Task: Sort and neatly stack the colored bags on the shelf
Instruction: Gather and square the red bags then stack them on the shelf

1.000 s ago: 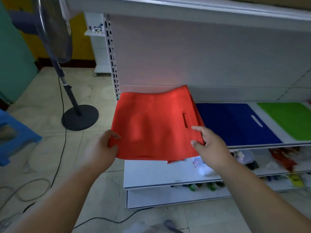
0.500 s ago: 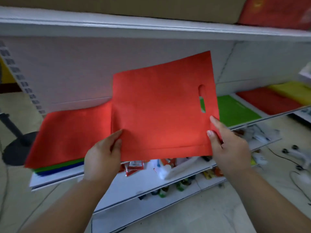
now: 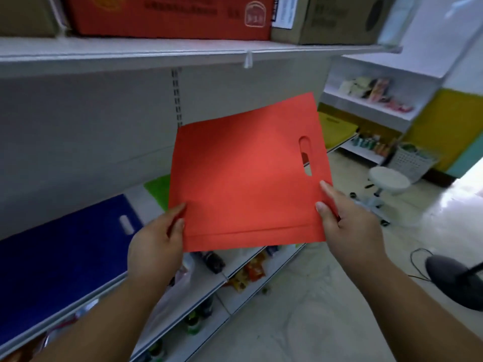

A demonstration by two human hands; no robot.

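The shelf (image 3: 78,288) carries a blue bag (image 3: 60,246) flat near its front edge, with a green bag (image 3: 156,189) further along, partly hidden; a yellow bag (image 3: 333,129) lies toward the far end; a red bag (image 3: 248,184) is held in the air above the shelf's front edge, handle slot to the right; the left hand (image 3: 156,244) pinches its lower left corner, and the right hand (image 3: 347,220) pinches its lower right edge, each grip closed on the fabric.
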